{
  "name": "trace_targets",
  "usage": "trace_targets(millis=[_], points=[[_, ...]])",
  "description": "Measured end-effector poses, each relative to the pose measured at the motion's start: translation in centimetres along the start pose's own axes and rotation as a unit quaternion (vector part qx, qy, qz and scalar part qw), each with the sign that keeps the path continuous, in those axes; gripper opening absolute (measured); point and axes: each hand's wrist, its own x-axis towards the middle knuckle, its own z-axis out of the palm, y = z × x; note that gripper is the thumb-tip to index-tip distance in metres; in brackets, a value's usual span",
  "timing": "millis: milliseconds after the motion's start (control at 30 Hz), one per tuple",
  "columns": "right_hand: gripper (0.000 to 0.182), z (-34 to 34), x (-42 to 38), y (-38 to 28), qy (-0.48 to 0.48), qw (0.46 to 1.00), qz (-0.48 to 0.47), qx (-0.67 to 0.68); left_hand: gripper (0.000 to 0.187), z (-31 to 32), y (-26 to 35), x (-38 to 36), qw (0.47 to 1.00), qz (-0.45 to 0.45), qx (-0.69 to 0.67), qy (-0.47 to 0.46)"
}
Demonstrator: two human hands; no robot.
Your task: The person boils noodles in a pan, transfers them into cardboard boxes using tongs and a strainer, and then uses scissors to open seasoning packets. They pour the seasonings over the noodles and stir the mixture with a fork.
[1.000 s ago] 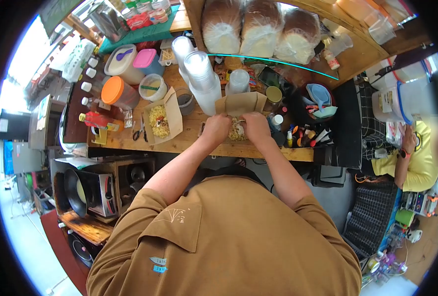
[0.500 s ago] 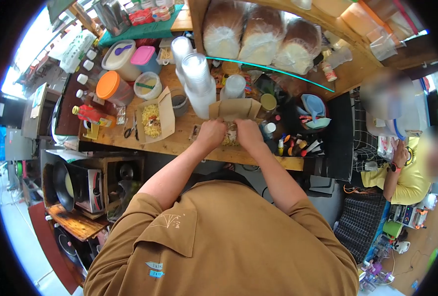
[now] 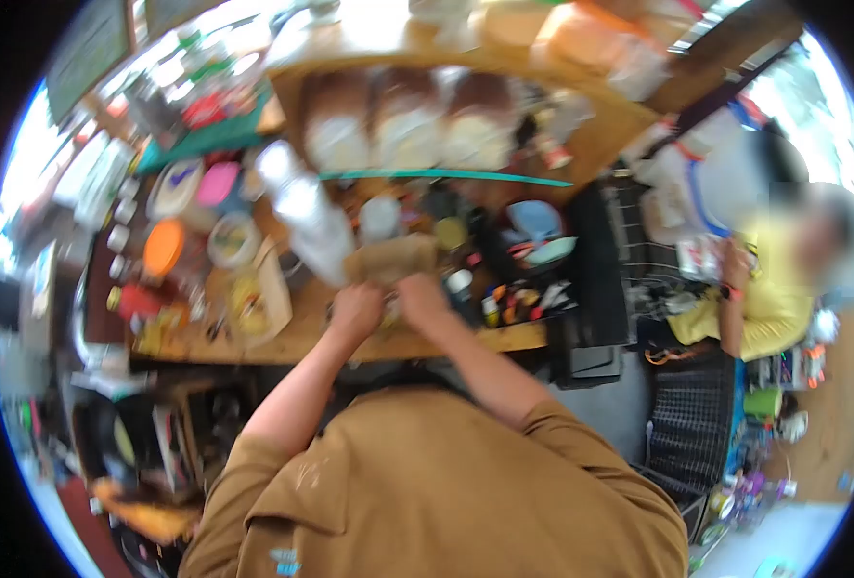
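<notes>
My left hand (image 3: 358,310) is closed at the near left side of a brown cardboard food box (image 3: 390,258), whose lid stands up behind my fingers. Beside it, my right hand (image 3: 422,301) is also closed, at the box's right side. A small gap separates the two hands. What my fingertips grip is hidden and smeared by motion. To the left, a second open food box (image 3: 275,289) holds yellow noodles (image 3: 248,301) with a reddish topping. Tall stacks of clear plastic cups (image 3: 307,217) rise just behind my left hand.
Wrapped bread loaves (image 3: 406,120) sit on the shelf behind. An orange-lidded jar (image 3: 164,248), a white tub (image 3: 234,241) and a red bottle (image 3: 136,301) stand at left. Bottles and small packets crowd the right. A person in a yellow shirt (image 3: 769,303) is at far right.
My view has swung, so the table and my hands appear further left, and the picture is blurred. Both hands stay closed at the same box.
</notes>
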Motion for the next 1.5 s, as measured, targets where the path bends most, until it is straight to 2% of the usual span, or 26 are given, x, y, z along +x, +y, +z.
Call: trace_targets(millis=[33, 100, 133, 200, 233, 300, 333, 400, 433, 500, 533, 600, 633, 700, 733, 800, 933, 1000, 1033, 1100, 1133, 1200, 1300, 1400, 1500], points=[[0.021, -1.1, -0.3, -0.5, -0.020, 1.000, -0.002, 0.022, 0.017, -0.5, 0.4, 0.2, 0.999, -0.033, 0.016, -0.032], [0.020, 0.8, 0.4, -0.1, -0.008, 1.000, 0.001, -0.011, 0.018, 2.2, -1.1, 0.4, 0.998, -0.043, 0.029, -0.046], [0.020, 1.3, 0.3, 0.1, 0.023, 0.999, 0.008, 0.032, 0.016, 0.5, 0.4, 0.2, 0.986, -0.022, -0.133, 0.096], [0.014, -0.2, -0.1, -0.7, -0.010, 1.000, 0.012, 0.021, 0.017, -1.7, 1.7, 0.2, 0.996, -0.070, -0.047, -0.019], [0.014, -0.8, -0.4, -0.6, -0.002, 1.000, 0.018, 0.017, 0.017, -0.9, 1.5, 0.3, 0.997, -0.060, -0.046, -0.015], [0.014, -1.5, -0.5, -1.3, 0.015, 1.000, 0.011, 0.024, 0.022, 0.6, 0.6, -0.3, 0.992, -0.053, -0.079, 0.084], [0.014, -2.0, -0.7, -1.4, 0.014, 0.999, 0.021, 0.037, 0.022, 0.2, 0.4, -0.4, 0.992, -0.050, -0.077, 0.087], [0.014, -2.1, -0.8, -1.2, 0.017, 0.999, 0.017, 0.029, 0.022, -0.3, 0.3, -0.5, 0.996, -0.065, -0.067, 0.011], [0.014, -2.0, -0.8, -1.1, 0.015, 1.000, 0.012, 0.024, 0.022, -0.2, 0.3, -0.4, 0.996, -0.063, -0.068, 0.013], [0.014, -1.8, -0.9, -0.9, 0.025, 0.999, 0.026, 0.021, 0.022, 0.0, -0.2, -0.6, 0.991, -0.047, -0.093, 0.081], [0.014, -1.6, -1.0, -1.1, 0.033, 0.999, 0.039, 0.019, 0.022, -0.6, 0.1, -0.7, 0.992, -0.045, -0.092, 0.080], [0.013, -1.4, -1.0, -1.4, 0.037, 0.998, 0.051, 0.019, 0.019, -1.6, 0.9, -0.9, 0.978, -0.023, -0.129, 0.162], [0.013, -1.4, -1.1, -1.6, 0.039, 0.997, 0.063, 0.016, 0.019, -1.6, 0.6, -1.0, 0.978, -0.021, -0.130, 0.161], [0.012, -1.6, -1.4, -1.9, 0.031, 0.997, 0.067, 0.008, 0.015, -1.5, -0.1, -1.1, 0.994, -0.067, -0.089, -0.003], [0.012, -1.6, -1.5, -2.1, 0.022, 0.997, 0.069, 0.001, 0.015, -1.1, -0.3, -1.3, 0.994, -0.065, -0.090, -0.001], [0.012, -1.6, -1.5, -2.4, 0.027, 0.997, 0.075, -0.004, 0.012, -1.2, -0.4, -1.3, 0.982, 0.006, -0.140, 0.127], [0.014, -1.5, -2.0, -3.7, 0.045, 0.994, 0.099, -0.011, 0.010, -2.2, -0.5, -1.8, 0.962, 0.045, -0.177, 0.204], [0.013, -1.8, -2.4, -4.0, 0.042, 0.994, 0.102, -0.009, 0.010, -1.0, -1.7, -1.9, 0.991, 0.041, -0.103, 0.077], [0.013, -1.7, -2.5, -4.1, 0.041, 0.993, 0.108, -0.005, 0.010, -1.0, -1.7, -2.2, 0.991, 0.038, -0.103, 0.078], [0.013, -0.9, -2.5, -4.4, 0.037, 0.994, 0.104, -0.002, 0.010, -1.1, -1.3, -2.3, 0.979, 0.062, -0.123, 0.148], [0.014, -0.9, -2.6, -4.7, 0.034, 0.994, 0.103, 0.004, 0.010, -1.3, -1.2, -2.4, 0.979, 0.062, -0.123, 0.150], [0.014, -1.1, -2.9, -4.9, 0.041, 0.993, 0.109, 0.012, 0.010, -1.6, -1.2, -2.7, 0.990, 0.079, -0.081, 0.081], [0.015, -1.4, -2.8, -4.5, 0.047, 0.993, 0.106, 0.002, 0.011, -0.5, -1.5, -2.4, 0.980, 0.110, -0.084, 0.140], [0.015, -1.9, -3.1, -4.5, 0.053, 0.994, 0.092, -0.012, 0.012, -0.8, -1.3, -2.5, 0.991, 0.073, -0.072, 0.090], [0.015, -2.5, -3.2, -4.0, 0.067, 0.994, 0.083, 0.001, 0.011, 0.0, -1.5, -2.1, 0.989, 0.072, -0.060, 0.116]])
